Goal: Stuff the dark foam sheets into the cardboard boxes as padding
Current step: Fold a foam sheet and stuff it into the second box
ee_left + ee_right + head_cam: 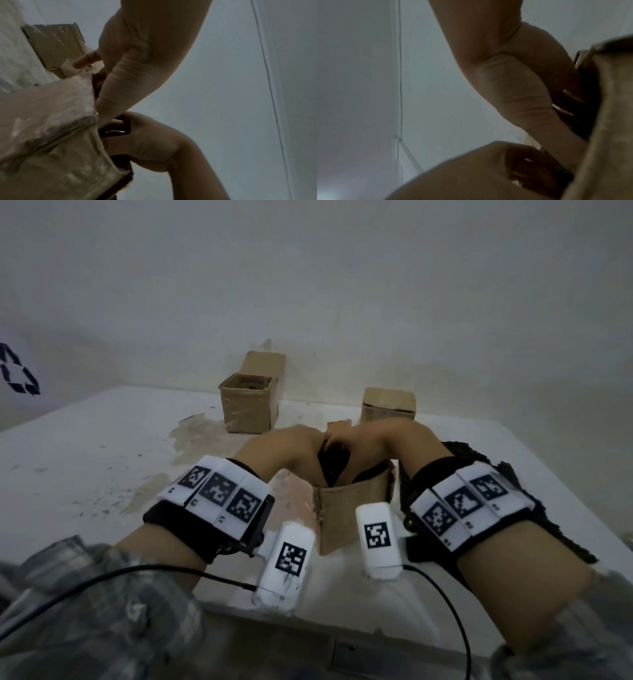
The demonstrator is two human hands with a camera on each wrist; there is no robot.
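A small open cardboard box (352, 508) stands on the white table just in front of me. A dark foam sheet (334, 467) sticks up out of its mouth. My left hand (284, 446) and right hand (373, 436) bend down over the rim, their fingers curled into the foam inside the box. In the left wrist view the left hand (150, 143) grips foam (120, 161) at the box (51, 121) rim, with the right hand (137, 67) above it. From the right wrist, the right hand (479, 175) and left hand (513, 81) dig into foam (583, 115) beside the box wall (607, 108). The fingertips are mostly hidden.
A taped open box (248, 405) with something colourful inside stands at the back by the wall. A closed box (388, 405) sits to its right. More dark foam sheets (548, 529) lie under my right forearm. The table's front edge (308, 621) is close to me.
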